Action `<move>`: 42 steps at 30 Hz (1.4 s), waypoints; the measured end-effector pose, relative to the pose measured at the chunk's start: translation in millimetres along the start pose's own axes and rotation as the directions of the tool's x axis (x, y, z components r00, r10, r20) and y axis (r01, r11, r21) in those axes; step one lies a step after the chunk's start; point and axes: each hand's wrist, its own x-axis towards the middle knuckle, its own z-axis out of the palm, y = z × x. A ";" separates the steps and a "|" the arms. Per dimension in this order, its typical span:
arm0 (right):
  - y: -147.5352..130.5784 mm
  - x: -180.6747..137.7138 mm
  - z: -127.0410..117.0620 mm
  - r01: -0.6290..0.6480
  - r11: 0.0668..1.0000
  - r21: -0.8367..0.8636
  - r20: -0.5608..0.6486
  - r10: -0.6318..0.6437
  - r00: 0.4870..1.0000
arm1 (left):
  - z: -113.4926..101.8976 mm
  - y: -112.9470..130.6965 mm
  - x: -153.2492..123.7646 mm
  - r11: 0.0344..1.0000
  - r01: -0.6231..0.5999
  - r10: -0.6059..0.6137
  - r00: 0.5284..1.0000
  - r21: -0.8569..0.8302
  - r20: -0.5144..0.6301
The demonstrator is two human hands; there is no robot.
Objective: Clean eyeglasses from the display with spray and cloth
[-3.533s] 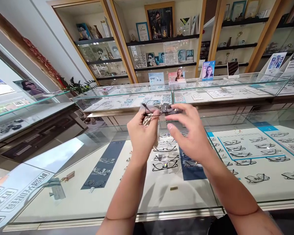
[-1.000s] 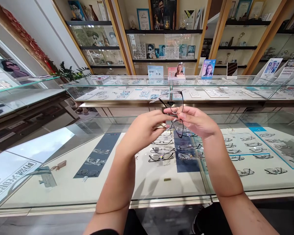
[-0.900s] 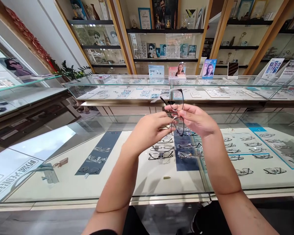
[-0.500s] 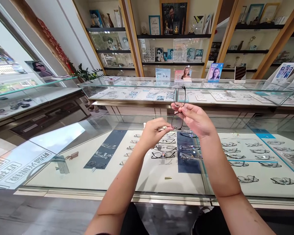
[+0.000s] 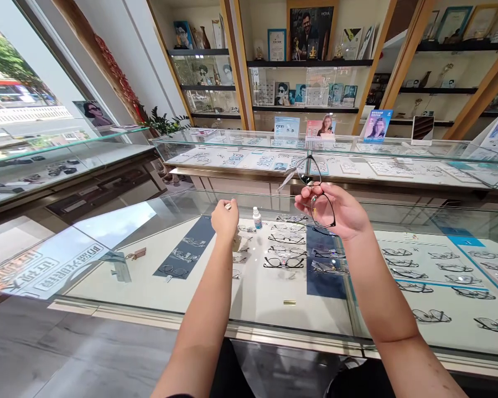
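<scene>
My right hand (image 5: 339, 211) is raised over the glass counter and is closed on a pair of black-rimmed glasses (image 5: 315, 190), gripped near the bridge, one lens above my fingers and one in front of my palm. My left hand (image 5: 224, 218) is lower and to the left, down at the counter glass (image 5: 108, 260), its fingers curled round a small pale item I cannot make out. A small white spray bottle (image 5: 257, 218) with a blue cap stands on the glass just right of my left hand.
Rows of glasses (image 5: 288, 251) lie on display inside the counter. A second glass counter (image 5: 357, 160) runs across behind it, with small sign cards (image 5: 375, 124) on top. Wall shelves (image 5: 302, 63) hold pictures and trophies. Another glass case (image 5: 45, 166) stands at the left.
My hands have come apart. The left hand dropped away from the glasses to the counter at the left, and the right hand alone keeps the glasses. The view has swung left.
</scene>
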 end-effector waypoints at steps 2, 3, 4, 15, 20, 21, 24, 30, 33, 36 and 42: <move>-0.6 0.3 3.2 -0.013 1.000 0.010 0.001 0.013 1.000 | 9.5 -13.5 5.1 0.996 0.044 -0.048 0.998 0.080 0.049; -0.9 0.2 4.5 -0.013 1.000 0.008 0.001 0.013 1.000 | 14.6 -18.7 6.3 0.992 0.052 -0.060 0.996 0.113 0.072; -1.3 -0.1 5.6 -0.011 1.000 0.003 0.000 0.011 1.000 | 19.8 -23.2 6.9 0.989 0.052 -0.066 0.993 0.142 0.094; 3.9 -0.6 0.2 0.021 0.990 -0.142 -0.001 -0.021 1.000 | 50.6 -42.7 4.3 0.977 -0.029 -0.011 0.982 0.210 0.188; 2.9 -0.7 -0.7 0.032 0.977 -0.210 -0.003 -0.033 0.999 | 46.9 -31.4 0.5 0.989 -0.147 0.147 0.989 0.022 0.036; 2.3 -0.8 -0.3 0.030 0.975 -0.219 -0.011 -0.033 0.999 | 46.6 -28.1 -0.5 0.982 -0.184 0.184 0.983 -0.034 0.014; 0.5 -0.5 1.7 0.027 0.973 -0.228 -0.031 -0.035 0.999 | 48.5 -19.5 -5.7 0.940 -0.284 0.293 0.956 -0.191 0.022; -2.0 0.1 5.9 0.034 0.978 -0.206 -0.061 -0.048 0.997 | 62.2 -18.0 -19.5 0.883 -0.296 0.381 0.905 -0.364 0.189; -1.4 0.6 6.2 0.063 0.969 -0.240 -0.063 -0.080 0.995 | 69.2 -21.5 -22.0 0.900 -0.226 0.335 0.906 -0.372 0.258; -0.8 0.8 5.7 0.117 0.945 -0.307 -0.078 -0.147 0.986 | 74.1 -24.0 -23.4 0.918 -0.156 0.286 0.898 -0.364 0.335; -6.9 -3.4 4.7 0.179 0.895 -0.408 -0.110 -0.244 0.964 | 74.1 -9.0 -26.8 0.886 -0.058 0.261 0.882 -0.460 0.393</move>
